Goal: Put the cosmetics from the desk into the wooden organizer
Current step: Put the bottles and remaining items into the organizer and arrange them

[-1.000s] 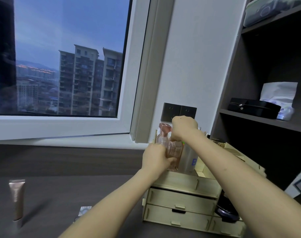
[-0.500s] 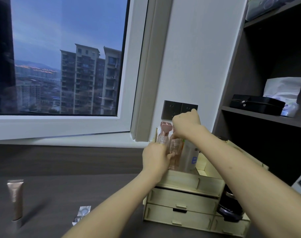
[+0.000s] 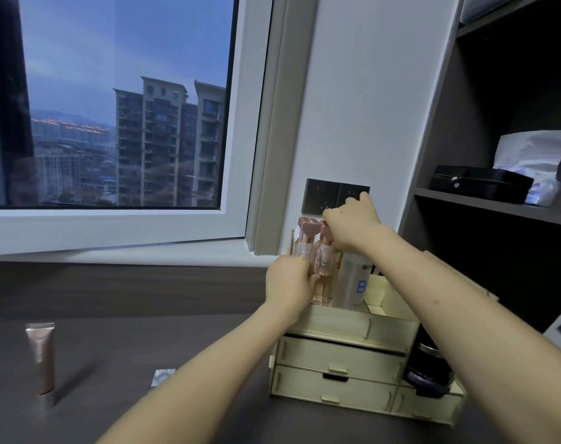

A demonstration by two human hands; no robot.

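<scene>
Left hand (image 3: pixel 288 283) and right hand (image 3: pixel 352 227) grip two pink bottles (image 3: pixel 324 261); one tube (image 3: pixel 42 360), perhaps one sachet (image 3: pixel 160 377)

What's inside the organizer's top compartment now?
Two pink pump bottles and a pale bottle stand inside the wooden organizer. The left hand covers part of the pink bottles, the right hand the pale bottle's top; anything behind is hidden.

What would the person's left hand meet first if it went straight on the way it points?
The left hand points right and its grip holds the pink pump bottle; beyond that, probably the white bottle.
</scene>
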